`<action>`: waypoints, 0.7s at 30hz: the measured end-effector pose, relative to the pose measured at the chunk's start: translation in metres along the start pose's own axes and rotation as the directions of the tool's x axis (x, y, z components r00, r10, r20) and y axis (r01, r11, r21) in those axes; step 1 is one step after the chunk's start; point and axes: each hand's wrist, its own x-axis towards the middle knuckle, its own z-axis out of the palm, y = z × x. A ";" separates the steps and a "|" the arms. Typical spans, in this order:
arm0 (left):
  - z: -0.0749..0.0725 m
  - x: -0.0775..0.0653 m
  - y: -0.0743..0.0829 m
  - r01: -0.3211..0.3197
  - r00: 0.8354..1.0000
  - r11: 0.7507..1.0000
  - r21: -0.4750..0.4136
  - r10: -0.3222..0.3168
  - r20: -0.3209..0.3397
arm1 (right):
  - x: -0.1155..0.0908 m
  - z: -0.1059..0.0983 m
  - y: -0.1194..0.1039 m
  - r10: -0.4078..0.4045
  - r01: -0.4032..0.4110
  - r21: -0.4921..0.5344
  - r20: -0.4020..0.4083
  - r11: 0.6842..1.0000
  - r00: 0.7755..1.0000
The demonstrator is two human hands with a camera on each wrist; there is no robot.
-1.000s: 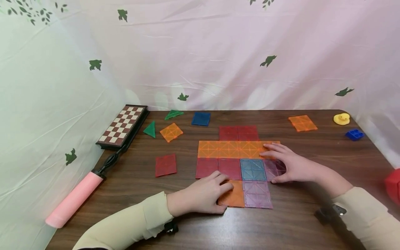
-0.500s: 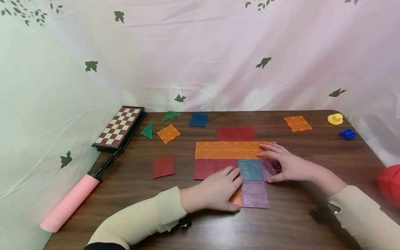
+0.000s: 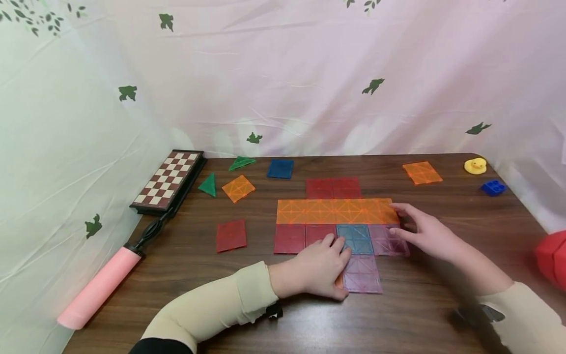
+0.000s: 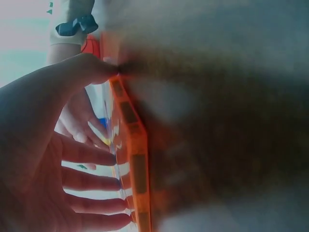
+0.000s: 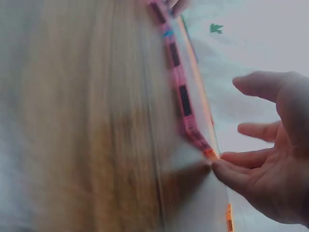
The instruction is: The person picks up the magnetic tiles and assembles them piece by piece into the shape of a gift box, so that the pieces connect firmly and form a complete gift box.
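Flat magnetic tiles lie edge to edge on the table. A row of orange tiles (image 3: 333, 211) has two red tiles (image 3: 333, 188) behind it. In front come dark red tiles (image 3: 289, 239), a blue tile (image 3: 355, 239) and a purple tile (image 3: 389, 241), with another purple tile (image 3: 362, 275) nearer me. My left hand (image 3: 315, 268) rests over an orange tile (image 4: 139, 169), mostly hidden by it in the head view; its thumb touches the tile's edge and its fingers lie straight across the top. My right hand (image 3: 426, 230) is at the right end, fingertips by the orange row's corner, thumb over the purple tile.
Loose tiles lie around: a red one (image 3: 231, 236), orange ones (image 3: 238, 189), a blue one (image 3: 280, 168) and green triangles (image 3: 208, 185). A chessboard (image 3: 168, 179) and pink-handled pump (image 3: 99, 290) are left; a rubber duck (image 3: 475, 166), blue brick (image 3: 493, 188) and red object (image 3: 552, 258) right.
My left hand has slid right across the front orange tile, covering most of it. My right hand has drawn back to the right, uncovering the end of the orange row and more purple.
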 end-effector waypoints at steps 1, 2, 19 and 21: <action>0.000 0.000 0.001 -0.003 1.000 1.000 0.006 0.003 -0.005 | -0.002 -0.001 0.000 0.026 -0.026 0.023 0.005 0.999 1.000; 0.000 0.000 0.001 -0.007 1.000 1.000 0.012 0.007 -0.008 | -0.004 -0.001 -0.001 0.050 -0.051 0.064 0.009 0.997 0.999; -0.004 0.000 -0.007 -0.010 0.998 0.996 -0.091 0.016 0.067 | -0.001 -0.007 -0.004 0.164 -0.070 0.891 -0.005 0.448 0.986; -0.006 0.000 -0.011 -0.018 0.996 0.991 -0.131 0.028 0.079 | 0.001 -0.005 -0.008 0.162 -0.055 0.881 -0.025 0.469 0.987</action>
